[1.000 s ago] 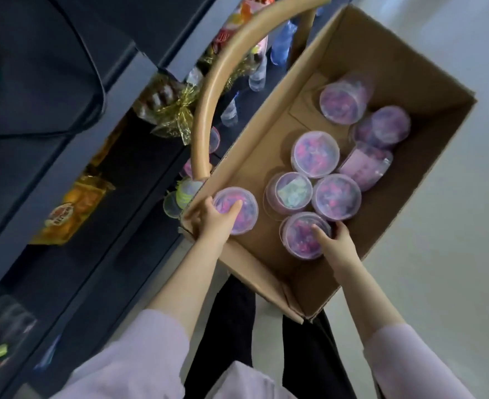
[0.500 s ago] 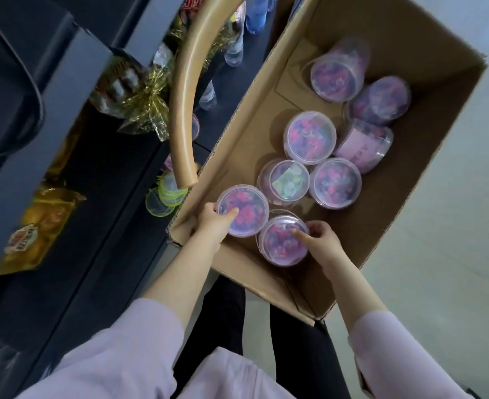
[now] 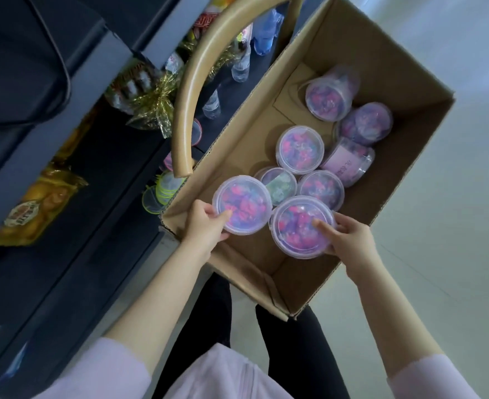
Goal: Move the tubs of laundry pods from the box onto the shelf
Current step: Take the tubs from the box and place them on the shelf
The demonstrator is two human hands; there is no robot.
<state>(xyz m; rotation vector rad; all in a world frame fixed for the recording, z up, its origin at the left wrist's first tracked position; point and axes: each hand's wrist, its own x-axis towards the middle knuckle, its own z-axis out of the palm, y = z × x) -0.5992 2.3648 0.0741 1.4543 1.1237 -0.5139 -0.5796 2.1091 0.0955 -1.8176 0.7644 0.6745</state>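
Tubs in both hands, over the box (image 3: 381, 67). Left hand (image 3: 205, 226) gripping the left tub (image 3: 241, 204), right hand (image 3: 344, 237) clamped round the right tub (image 3: 300, 226). Shelf (image 3: 73, 231) off to the left, so nearer the left hand; probably goes first.

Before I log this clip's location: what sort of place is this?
Probably a small shop or stockroom: dark shelf stocked with snack bags and water bottles, and a cardboard box of pod tubs.
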